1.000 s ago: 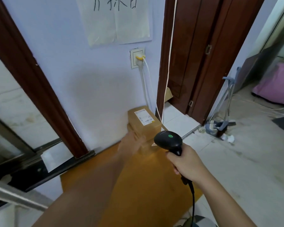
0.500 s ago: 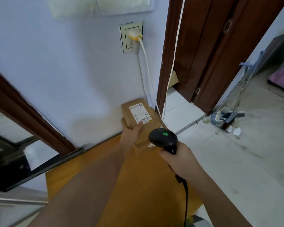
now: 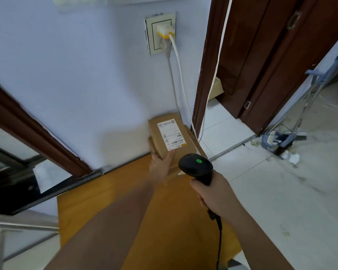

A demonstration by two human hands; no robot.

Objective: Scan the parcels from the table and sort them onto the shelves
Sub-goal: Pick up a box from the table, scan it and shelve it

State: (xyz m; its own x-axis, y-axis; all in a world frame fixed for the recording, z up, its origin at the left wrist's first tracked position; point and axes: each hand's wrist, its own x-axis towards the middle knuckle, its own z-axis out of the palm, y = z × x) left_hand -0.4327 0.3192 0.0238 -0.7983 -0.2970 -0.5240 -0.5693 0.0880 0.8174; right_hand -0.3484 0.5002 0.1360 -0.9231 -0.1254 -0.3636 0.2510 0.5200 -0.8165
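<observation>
Centre of frame: left hand (image 3: 161, 164) grips the near end of the top parcel (image 3: 169, 134), thumb on its labelled face, fingers curled beneath. It sits on 1 lower parcel (image 3: 193, 148) against the wall on the table (image 3: 98, 211). Right hand (image 3: 213, 193), lower centre, fingers wrapped round the black scanner (image 3: 196, 168).
</observation>
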